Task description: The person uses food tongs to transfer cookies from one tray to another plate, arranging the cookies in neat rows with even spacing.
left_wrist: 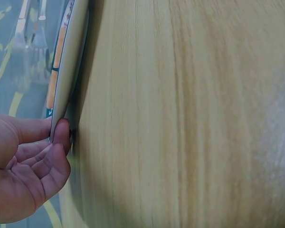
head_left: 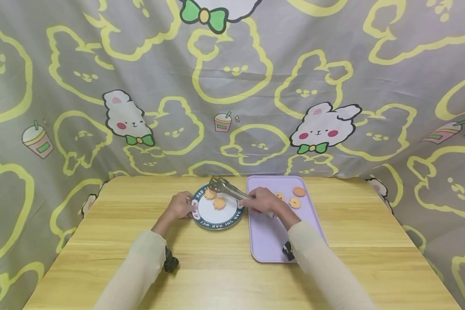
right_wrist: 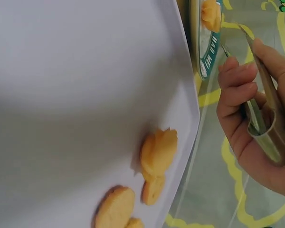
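Metal tongs (head_left: 227, 189) are lying in our right hand (head_left: 264, 201), the fingers (right_wrist: 237, 90) curling round the two steel arms near their joined end, and their tips are reaching over the round white plate with the dark green lettered rim (head_left: 199, 220) on the pale wooden counter (head_left: 217, 267). From the head view we are seeing two orange flower-shaped biscuits on that plate, one (head_left: 210, 193) right at the tong tips and another (head_left: 219, 203) just beside it; whether the tips are actually clamping the first one we cannot tell. Our left hand (head_left: 180, 206) is steadying the plate's left edge.

The left wrist view is showing what the head view cannot: the thumb and a fingertip (left_wrist: 61, 130) are pinching the rim (left_wrist: 69, 61), with the remaining fingers lying loosely against the palm. The right wrist view is giving us the lilac rectangular plastic tray (right_wrist: 76, 71) close up, with more orange biscuits (right_wrist: 157, 152) clustered near its edge, partly cut off at the bottom of the frame. In that view the tong tips are running out of sight, and only a slice of the plate is showing.
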Demonstrator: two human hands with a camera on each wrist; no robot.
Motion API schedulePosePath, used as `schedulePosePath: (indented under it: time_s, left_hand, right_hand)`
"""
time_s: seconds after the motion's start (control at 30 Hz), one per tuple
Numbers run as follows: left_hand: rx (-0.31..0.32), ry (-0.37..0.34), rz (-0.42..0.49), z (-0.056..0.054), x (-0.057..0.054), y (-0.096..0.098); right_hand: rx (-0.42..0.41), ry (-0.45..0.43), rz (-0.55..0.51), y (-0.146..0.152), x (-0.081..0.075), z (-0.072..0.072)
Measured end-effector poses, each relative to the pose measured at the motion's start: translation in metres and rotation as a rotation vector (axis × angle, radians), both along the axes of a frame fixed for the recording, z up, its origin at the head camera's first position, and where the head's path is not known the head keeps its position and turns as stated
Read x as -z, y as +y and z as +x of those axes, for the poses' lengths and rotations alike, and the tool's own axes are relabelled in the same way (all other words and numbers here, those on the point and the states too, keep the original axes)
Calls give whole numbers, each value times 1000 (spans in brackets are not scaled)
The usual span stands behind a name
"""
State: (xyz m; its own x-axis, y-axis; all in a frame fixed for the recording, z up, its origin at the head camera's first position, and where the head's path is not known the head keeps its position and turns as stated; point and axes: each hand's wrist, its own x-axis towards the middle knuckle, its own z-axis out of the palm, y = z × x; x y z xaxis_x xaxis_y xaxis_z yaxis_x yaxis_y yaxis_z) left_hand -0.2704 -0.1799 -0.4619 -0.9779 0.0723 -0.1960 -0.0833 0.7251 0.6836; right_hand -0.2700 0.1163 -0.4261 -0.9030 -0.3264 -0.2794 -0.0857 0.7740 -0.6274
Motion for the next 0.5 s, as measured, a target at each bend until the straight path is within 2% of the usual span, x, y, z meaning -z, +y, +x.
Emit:
schedulePosePath:
  time_s: [0.27,0.43,0.5]
  left_hand:
    - [-3,-9,12,0,-1,1]
    - [-6,-7,12,0,-1,1]
    - [-10,-9,13,1,-1,1]
  right_hand:
    - [-9,35,-6,37,-14,9]
    - [-34,90,9,76,-19,24]
    - [-33,85,5,92,-18,31]
